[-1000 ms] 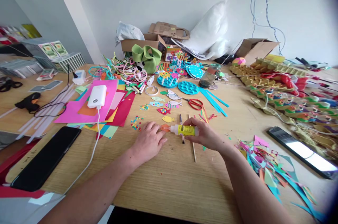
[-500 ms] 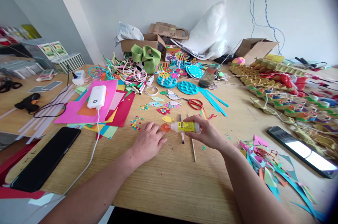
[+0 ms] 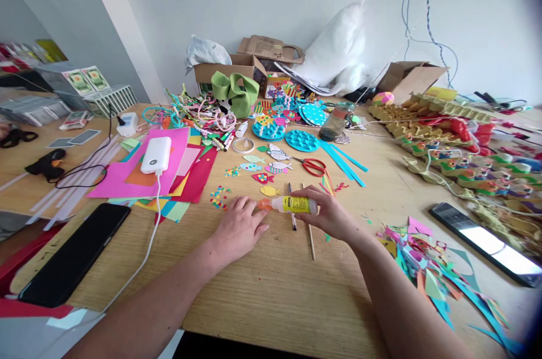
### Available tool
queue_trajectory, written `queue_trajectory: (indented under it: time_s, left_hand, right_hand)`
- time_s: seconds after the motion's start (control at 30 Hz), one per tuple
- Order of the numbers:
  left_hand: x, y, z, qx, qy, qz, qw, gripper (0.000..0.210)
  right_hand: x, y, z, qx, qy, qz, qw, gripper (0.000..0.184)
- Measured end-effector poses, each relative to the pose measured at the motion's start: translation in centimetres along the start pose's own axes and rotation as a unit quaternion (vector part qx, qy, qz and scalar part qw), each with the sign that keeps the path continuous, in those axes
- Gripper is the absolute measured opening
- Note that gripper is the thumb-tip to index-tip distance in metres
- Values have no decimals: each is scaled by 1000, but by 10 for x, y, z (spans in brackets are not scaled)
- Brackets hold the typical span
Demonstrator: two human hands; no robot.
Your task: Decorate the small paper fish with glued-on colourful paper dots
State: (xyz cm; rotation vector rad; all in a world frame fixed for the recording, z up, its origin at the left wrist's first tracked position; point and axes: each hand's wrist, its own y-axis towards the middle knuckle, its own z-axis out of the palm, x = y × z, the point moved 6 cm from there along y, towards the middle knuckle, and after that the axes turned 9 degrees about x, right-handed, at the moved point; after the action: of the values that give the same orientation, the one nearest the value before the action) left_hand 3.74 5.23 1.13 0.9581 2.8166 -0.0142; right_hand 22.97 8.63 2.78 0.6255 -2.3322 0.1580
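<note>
apparently pinning it flat, the loosely spread left hand (image 3: pixel 239 228) touches a small orange paper fish (image 3: pixel 265 204) on the wooden table (image 3: pixel 271 291); the right hand (image 3: pixel 334 215) curls around a yellow-labelled plastic bottle (image 3: pixel 297 205), tipped sideways to aim its nozzle there.

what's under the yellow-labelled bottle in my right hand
A pen and a thin stick pass below the yellow-labelled bottle, ends showing on either side; their middles are covered.

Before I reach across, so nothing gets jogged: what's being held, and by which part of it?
The right hand holds the yellow-labelled bottle by its base end. The left hand lies open, touching the orange cutout.
</note>
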Motion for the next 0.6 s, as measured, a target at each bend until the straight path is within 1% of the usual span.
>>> queue_trajectory:
  time_s: [0.1, 0.3, 0.43, 0.5, 0.6]
  left_hand:
    - [0, 0, 1, 6, 6, -1, 1000, 32]
    - [1, 0, 2, 9, 4, -7, 1000, 33]
    - [1, 0, 2, 11, 5, -3, 1000, 34]
    - [1, 0, 2, 11, 6, -3, 1000, 34]
    - [1, 0, 2, 11, 7, -4, 1000, 33]
  right_hand:
    - [-2, 0, -1, 0, -3, -9, 1000, 38]
    - [3, -2, -7, 6, -14, -31, 999, 33]
    - [6, -2, -5, 15, -11, -42, 999, 32]
    - [5, -1, -2, 14, -10, -37, 999, 34]
    - [1, 0, 2, 3, -5, -8, 1000, 39]
